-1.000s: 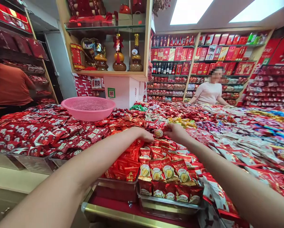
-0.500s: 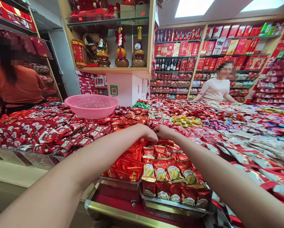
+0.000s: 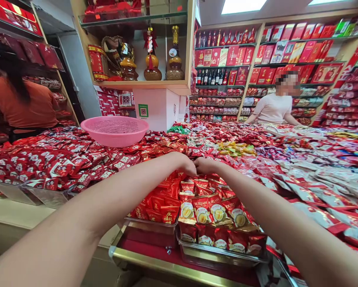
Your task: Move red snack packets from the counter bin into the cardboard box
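Note:
Both arms reach forward over the front trays. My left hand (image 3: 187, 165) bends down at the wrist behind the durian candy packets (image 3: 203, 211); its fingers are hidden. Close beside it, my right hand (image 3: 205, 166) has its fingers curled inward, and anything in them is out of sight. The durian packets stand in rows in a clear plastic tray (image 3: 217, 250), red and gold with a durian picture. Left of them, plain red packets with gold characters (image 3: 162, 207) fill another tray, partly covered by my left forearm.
A pink plastic colander (image 3: 115, 133) rests on heaped red packets at the left. Yellow-wrapped candies (image 3: 236, 148) lie beyond my hands. A person in orange (image 3: 32, 103) is at the left, another in white (image 3: 273, 109) behind the counter. A gold-edged shelf (image 3: 155, 259) runs in front.
The view has shifted slightly, with the shelves sitting a little higher. My hands stay close together at nearly the same place behind the durian packets.

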A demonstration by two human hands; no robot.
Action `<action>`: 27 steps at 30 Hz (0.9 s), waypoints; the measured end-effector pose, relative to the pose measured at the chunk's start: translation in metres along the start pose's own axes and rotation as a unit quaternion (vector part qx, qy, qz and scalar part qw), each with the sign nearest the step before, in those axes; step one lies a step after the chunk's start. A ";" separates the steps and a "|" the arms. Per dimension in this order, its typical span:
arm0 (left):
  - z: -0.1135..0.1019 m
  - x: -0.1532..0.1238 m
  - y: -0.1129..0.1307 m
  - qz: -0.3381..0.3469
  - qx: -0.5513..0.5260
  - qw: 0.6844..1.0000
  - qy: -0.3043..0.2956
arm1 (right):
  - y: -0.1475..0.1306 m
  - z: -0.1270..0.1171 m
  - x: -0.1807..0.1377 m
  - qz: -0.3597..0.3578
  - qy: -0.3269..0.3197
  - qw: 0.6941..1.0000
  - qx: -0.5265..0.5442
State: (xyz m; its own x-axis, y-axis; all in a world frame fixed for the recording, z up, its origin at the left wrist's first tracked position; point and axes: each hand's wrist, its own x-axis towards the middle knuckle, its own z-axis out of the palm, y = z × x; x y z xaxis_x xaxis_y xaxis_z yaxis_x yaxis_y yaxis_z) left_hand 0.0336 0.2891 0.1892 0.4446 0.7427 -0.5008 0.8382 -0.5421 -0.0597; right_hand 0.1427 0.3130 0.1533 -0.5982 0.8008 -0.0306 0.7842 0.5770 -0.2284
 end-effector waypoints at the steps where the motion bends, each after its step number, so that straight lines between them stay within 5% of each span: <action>1: -0.001 -0.002 0.000 -0.001 0.002 1.000 0.000 | 0.000 -0.002 -0.002 0.003 0.004 1.000 -0.003; 10: -0.004 -0.024 0.008 -0.021 0.033 0.999 0.024 | -0.002 -0.009 -0.027 0.059 0.002 0.997 -0.056; 16: 0.003 -0.025 0.007 -0.029 0.063 0.997 0.045 | -0.004 -0.009 -0.034 0.073 0.058 0.993 -0.065; 27: 0.006 -0.026 0.003 -0.015 0.060 0.997 0.051 | -0.003 -0.007 -0.036 0.062 0.040 0.995 0.068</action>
State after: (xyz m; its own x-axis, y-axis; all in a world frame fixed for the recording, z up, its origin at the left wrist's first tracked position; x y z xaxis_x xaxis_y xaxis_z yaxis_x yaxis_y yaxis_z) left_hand 0.0230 0.2654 0.1973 0.4549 0.7916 -0.4078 0.8105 -0.5578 -0.1787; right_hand 0.1628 0.2836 0.1616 -0.4781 0.8782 0.0093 0.8185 0.4494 -0.3579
